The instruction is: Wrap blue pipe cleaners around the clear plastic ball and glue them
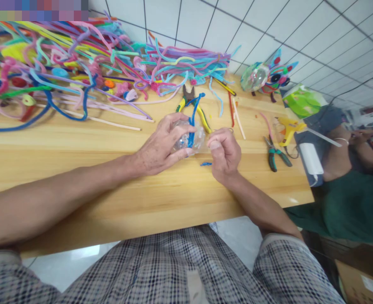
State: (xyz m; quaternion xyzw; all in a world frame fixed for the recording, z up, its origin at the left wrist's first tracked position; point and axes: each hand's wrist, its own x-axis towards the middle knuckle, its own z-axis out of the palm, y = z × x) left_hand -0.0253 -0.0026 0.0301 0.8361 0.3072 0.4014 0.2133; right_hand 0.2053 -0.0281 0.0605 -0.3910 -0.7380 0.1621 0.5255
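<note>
My left hand (161,145) is closed around a clear plastic bottle (199,137) that lies on its side just above the wooden table. A blue pipe cleaner (191,138) wraps round the bottle's middle, and its free end sticks up past my fingers. At the bottle's right end my right hand (225,155) is curled into a fist with the thumb pressed on the fingers; whatever it pinches is hidden. Behind the bottle lie yellow-and-black handled pliers (203,119), jaws pointing away. A short blue pipe cleaner piece (206,164) rests near my right hand.
Many coloured pipe cleaners (186,63) are heaped along the back and left. To the right are green-handled pliers (272,158), a yellow glue gun (289,131), a white power strip (311,158) and a decorated bottle animal (264,77). Another person (357,202) sits beyond the table's right edge.
</note>
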